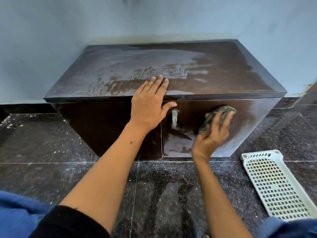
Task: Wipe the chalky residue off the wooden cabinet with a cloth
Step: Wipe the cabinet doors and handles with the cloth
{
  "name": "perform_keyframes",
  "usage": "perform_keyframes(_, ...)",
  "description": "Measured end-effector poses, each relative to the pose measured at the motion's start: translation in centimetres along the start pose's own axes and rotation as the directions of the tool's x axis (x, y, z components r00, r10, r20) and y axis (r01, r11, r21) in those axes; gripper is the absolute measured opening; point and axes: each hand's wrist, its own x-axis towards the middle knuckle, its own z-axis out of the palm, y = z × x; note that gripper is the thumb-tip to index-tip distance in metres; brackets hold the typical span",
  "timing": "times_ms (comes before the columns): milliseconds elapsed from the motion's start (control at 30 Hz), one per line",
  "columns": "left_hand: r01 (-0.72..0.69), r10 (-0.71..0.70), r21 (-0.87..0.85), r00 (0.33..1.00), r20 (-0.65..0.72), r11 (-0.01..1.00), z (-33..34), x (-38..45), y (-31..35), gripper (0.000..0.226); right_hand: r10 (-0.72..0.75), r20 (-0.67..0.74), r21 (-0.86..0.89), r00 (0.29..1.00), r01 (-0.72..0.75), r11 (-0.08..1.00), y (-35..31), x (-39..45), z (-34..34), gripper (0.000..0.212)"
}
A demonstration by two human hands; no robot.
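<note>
A low dark wooden cabinet (223,73) stands against a pale blue wall. White chalky residue (130,66) smears the left and middle of its top, and more streaks the right door. My left hand (149,102) rests flat on the front edge of the top, fingers straight, thumb hanging over the door. My right hand (212,134) presses a crumpled grey cloth (217,115) against the upper part of the right door, to the right of a metal handle (174,118). The right hand looks blurred.
A white perforated plastic tray (276,189) lies on the dark speckled stone floor (68,152) to the right of the cabinet. White dust flecks the floor tiles. Blue fabric shows at both bottom corners.
</note>
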Motion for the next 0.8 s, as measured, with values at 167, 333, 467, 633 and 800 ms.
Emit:
perform_keyframes(167,-0.002,0.002,0.014,1.0,0.008,1.0,0.0,0.1,0.0,0.07,0.262,-0.043,0.075,0.964,-0.258,0.963,3.1,2.0,-1.0,0.051)
perform_keyframes(333,0.0,0.0,0.025,1.0,-0.006,1.0,0.0,-0.1,0.1,0.07,0.29,-0.015,0.093,0.957,-0.288,0.953,-0.5,0.0,0.3,0.064)
perform_keyframes(467,-0.005,0.005,0.02,1.0,-0.004,1.0,-0.1,0.0,0.0,0.069,0.066,0.161,0.126,0.985,-0.087,0.988,-3.5,-3.8,1.5,0.061)
perform_keyframes(633,-0.005,0.005,0.024,1.0,0.002,1.0,0.0,0.0,-0.1,0.07,0.112,0.098,0.112,0.989,-0.123,0.986,-1.3,-1.3,0.4,0.065)
perform_keyframes(800,-0.005,0.005,0.021,1.0,-0.01,1.0,0.2,0.0,-0.1,0.07,0.381,0.008,0.135,0.925,-0.379,0.916,0.9,0.9,-0.6,0.064)
